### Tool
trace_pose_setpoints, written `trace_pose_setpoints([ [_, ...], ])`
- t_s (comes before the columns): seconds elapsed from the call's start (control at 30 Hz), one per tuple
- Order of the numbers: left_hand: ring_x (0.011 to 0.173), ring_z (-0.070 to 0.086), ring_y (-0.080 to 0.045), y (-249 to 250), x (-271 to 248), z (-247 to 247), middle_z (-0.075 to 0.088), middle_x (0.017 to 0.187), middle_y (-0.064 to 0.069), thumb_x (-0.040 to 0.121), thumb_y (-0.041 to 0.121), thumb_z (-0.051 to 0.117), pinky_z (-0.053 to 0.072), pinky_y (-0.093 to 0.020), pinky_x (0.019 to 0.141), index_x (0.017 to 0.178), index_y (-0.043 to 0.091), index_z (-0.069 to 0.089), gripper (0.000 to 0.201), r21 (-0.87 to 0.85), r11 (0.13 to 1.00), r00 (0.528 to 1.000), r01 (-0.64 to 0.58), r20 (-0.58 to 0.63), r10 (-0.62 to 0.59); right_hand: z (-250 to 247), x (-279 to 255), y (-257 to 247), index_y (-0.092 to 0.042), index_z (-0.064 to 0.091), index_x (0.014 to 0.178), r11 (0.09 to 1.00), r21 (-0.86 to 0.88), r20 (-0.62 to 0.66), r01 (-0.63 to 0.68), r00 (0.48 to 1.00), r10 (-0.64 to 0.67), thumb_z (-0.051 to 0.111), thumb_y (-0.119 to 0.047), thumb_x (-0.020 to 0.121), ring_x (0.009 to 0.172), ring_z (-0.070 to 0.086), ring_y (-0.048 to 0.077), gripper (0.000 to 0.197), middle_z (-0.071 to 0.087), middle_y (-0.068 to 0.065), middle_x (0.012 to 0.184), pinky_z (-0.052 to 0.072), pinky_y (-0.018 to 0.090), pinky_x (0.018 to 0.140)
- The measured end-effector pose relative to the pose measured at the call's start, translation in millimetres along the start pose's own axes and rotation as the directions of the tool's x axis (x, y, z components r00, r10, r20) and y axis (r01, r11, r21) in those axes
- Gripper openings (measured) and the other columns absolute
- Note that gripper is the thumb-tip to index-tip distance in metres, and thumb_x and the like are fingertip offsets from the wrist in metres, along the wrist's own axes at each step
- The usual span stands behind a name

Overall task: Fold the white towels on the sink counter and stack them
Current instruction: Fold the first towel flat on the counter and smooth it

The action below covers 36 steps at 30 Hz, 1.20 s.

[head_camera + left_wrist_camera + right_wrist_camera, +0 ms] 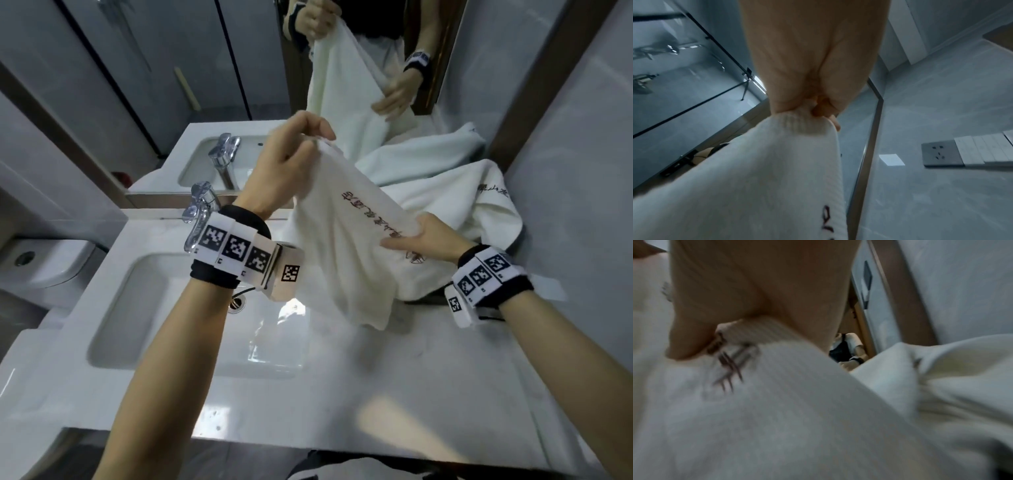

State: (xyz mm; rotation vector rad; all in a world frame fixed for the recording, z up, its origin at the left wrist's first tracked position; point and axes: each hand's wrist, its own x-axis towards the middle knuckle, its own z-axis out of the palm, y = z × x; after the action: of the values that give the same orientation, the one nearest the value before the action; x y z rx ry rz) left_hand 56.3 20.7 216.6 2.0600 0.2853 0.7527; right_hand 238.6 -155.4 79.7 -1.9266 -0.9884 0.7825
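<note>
Your left hand pinches the towel corner; the left wrist view alone shows thumb and fingers clamping it. Your right hand pinches the edge.

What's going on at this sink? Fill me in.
A person is holding up one white towel over the sink counter. The left hand pinches a top corner high; the right hand grips the edge lower down. It hangs unfolded. More towels lie rumpled by the mirror, with no folded stack in view.
</note>
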Motion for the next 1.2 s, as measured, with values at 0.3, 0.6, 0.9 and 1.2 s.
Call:
trace_pose_setpoints([
  [0.3, 0.082, 0.054, -0.003, -43.7, 9.9, -10.5, 0.060, 0.085, 0.009, 0.087, -0.002, 0.036, 0.044, -0.011, 0.075, 0.077, 0.024, 0.057, 0.035, -0.021, 0.991, 0.983, 0.133, -0.125, -0.135, -82.3, -54.4, 17.7, -0.006, 0.073, 0.068, 0.996, -0.089, -0.194, -0.018, 0.981, 0.000, 0.071, -0.048, 0.072, 0.061, 0.051, -0.002, 0.042, 0.073, 0.000, 0.069, 0.037, 0.010, 0.056],
  [0.6, 0.066, 0.048, -0.008, -137.0, -10.4, 36.5, 0.055, 0.080, -0.002, 0.084, -0.010, 0.039, 0.039, -0.006, 0.052, 0.086, 0.009, 0.054, 0.025, 0.088, 0.954, 0.958, 0.288, -0.031, -0.286, -67.6, -39.2, 72.4, -0.006, 0.067, 0.058, 0.827, -0.497, -0.189, -0.262, 0.963, 0.192, 0.073, -0.033, 0.078, 0.059, 0.050, 0.014, 0.035, 0.057, 0.001, 0.057, 0.035, 0.029, 0.056],
  [0.9, 0.089, 0.050, -0.021, -196.7, -29.9, 52.7, 0.057, 0.103, -0.014, 0.090, -0.004, 0.041, 0.038, -0.019, 0.068, 0.110, -0.002, 0.054, 0.024, 0.170, 0.875, 0.890, 0.453, -0.031, -0.455, -50.1, -52.1, 118.7, -0.011, 0.067, 0.106, 0.806, -0.472, -0.184, -0.358, 0.934, 0.307, 0.075, -0.032, 0.076, 0.098, 0.058, 0.021, 0.037, 0.061, 0.000, 0.097, 0.040, 0.028, 0.079],
  [1.2, 0.099, 0.060, -0.034, -227.9, -41.3, 56.5, 0.064, 0.101, -0.021, 0.092, 0.029, 0.057, 0.048, -0.039, 0.077, 0.102, -0.007, 0.060, 0.038, 0.235, 0.672, 0.672, 0.702, 0.092, -0.735, -27.9, -66.9, 123.9, -0.011, 0.065, 0.090, 0.962, 0.145, -0.441, -0.233, 0.855, 0.273, 0.071, -0.017, 0.082, 0.076, 0.058, 0.013, 0.012, 0.065, 0.004, 0.086, 0.047, 0.010, 0.066],
])
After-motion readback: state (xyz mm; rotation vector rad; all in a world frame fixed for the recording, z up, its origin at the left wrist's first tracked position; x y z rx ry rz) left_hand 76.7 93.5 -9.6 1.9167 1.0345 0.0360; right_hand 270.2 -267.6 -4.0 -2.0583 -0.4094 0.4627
